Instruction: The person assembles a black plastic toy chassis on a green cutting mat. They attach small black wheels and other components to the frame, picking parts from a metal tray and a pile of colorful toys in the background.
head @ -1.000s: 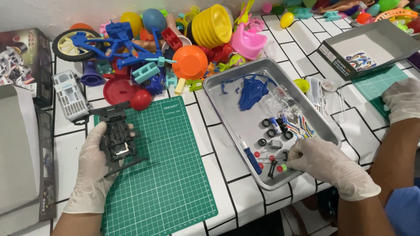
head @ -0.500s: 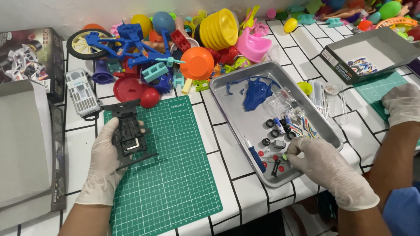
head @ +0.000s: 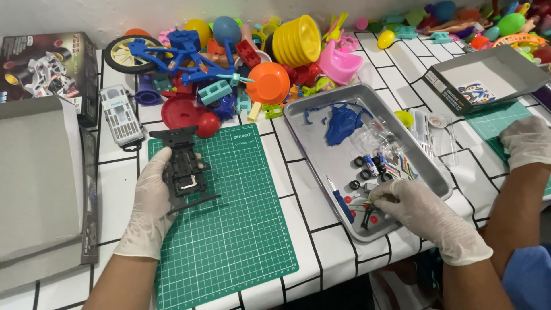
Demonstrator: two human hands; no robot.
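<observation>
Two gloved hands at a cluttered bench.
Left hand point(head: 150, 198) grips a black chassis point(head: 185, 167) over the green mat point(head: 229, 229); right hand point(head: 427, 215) pinches small parts in the metal tray point(head: 310, 123), toy pile point(head: 229, 63) behind.

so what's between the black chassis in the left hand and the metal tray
In the head view, only the green cutting mat and a strip of white tiled tabletop lie between the black chassis and the metal tray.

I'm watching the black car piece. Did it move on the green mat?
No. The black chassis sits in the left hand at the green mat's top-left corner, as before.
</observation>
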